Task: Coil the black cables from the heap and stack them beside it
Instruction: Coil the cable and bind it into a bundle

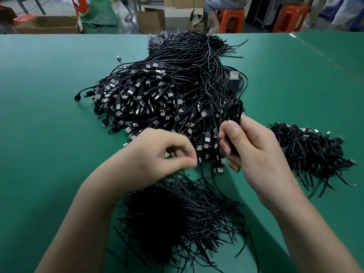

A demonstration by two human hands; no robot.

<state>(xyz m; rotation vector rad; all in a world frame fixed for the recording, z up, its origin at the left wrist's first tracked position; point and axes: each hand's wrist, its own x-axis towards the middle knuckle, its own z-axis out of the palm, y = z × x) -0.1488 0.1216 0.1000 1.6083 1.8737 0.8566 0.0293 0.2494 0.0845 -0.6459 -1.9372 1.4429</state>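
While gripping coil [236, 117] upright in right fingers [233, 132], sits just left of stack [311, 154]. Pinches left fingers [185, 148] together, contents unclear.

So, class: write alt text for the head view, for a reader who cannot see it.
The right hand grips a coiled black cable over a green table, the left hand curled beside it. Behind lies a heap of USB cables; coiled cables are stacked at right, thin black strands nearest.

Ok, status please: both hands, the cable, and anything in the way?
Right hand grips coiled cable. Left hand fingertips pinched, contents unclear. Stack right of heap; nothing between it and right hand.
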